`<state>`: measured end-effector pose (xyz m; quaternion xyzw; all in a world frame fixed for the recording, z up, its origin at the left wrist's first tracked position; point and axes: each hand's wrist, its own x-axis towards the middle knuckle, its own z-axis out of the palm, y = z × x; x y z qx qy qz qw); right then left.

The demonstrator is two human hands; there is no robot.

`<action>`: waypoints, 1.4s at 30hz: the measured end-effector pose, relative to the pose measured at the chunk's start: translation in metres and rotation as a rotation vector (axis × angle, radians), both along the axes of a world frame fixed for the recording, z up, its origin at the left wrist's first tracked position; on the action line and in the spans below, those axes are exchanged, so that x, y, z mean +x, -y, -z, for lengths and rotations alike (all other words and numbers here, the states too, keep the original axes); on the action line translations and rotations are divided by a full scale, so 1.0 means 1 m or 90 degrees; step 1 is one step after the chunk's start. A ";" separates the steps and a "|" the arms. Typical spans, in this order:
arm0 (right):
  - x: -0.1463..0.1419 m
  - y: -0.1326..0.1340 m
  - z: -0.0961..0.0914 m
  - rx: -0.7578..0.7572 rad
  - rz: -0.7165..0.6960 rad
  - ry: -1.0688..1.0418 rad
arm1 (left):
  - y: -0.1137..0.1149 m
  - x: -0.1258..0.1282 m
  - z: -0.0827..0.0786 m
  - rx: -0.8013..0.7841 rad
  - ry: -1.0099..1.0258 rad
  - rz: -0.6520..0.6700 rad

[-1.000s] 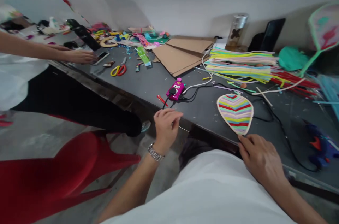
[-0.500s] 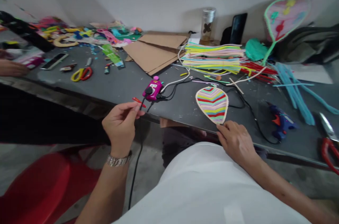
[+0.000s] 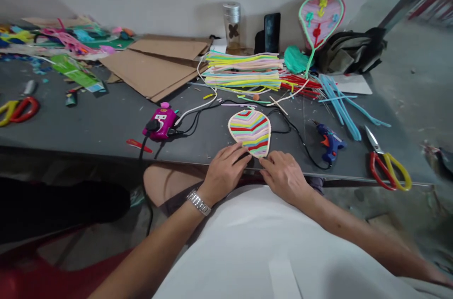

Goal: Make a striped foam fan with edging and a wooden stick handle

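Observation:
A teardrop-shaped panel lies at the table's front edge, covered in V-shaped stripes of coloured pipe cleaners with a pale rim. My left hand, a metal watch on its wrist, holds the panel's lower left edge between fingers and thumb. At the narrow bottom tip, my right hand pinches the panel; its fingertips partly cover that end. To the right of my hands lies a blue glue gun with its black cable.
Behind the panel lie bundled pipe cleaners. Cardboard sheets are at back left, a purple power socket and red strip at left. Scissors lie at right. A finished-looking fan stands behind, near a bottle.
My left hand has moved right, from beside the red strip and black cable to the panel. My right hand stays at the panel's tip. The view has turned right.

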<state>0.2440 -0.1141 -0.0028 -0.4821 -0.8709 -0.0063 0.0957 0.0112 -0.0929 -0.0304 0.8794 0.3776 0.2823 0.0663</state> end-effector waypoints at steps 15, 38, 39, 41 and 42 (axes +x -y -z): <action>0.000 0.005 0.014 0.098 -0.008 -0.052 | 0.001 0.011 0.018 0.103 0.045 -0.070; 0.014 -0.007 0.031 0.217 -0.105 -0.080 | 0.002 0.006 0.016 0.014 0.025 -0.073; 0.012 -0.005 0.027 0.194 -0.092 -0.071 | 0.001 0.004 0.012 -0.002 0.035 -0.081; 0.008 -0.001 0.018 0.155 -0.080 -0.053 | -0.003 0.001 0.006 -0.022 0.035 -0.097; 0.007 0.000 0.014 0.139 -0.073 -0.042 | -0.006 0.000 0.005 -0.029 0.031 -0.108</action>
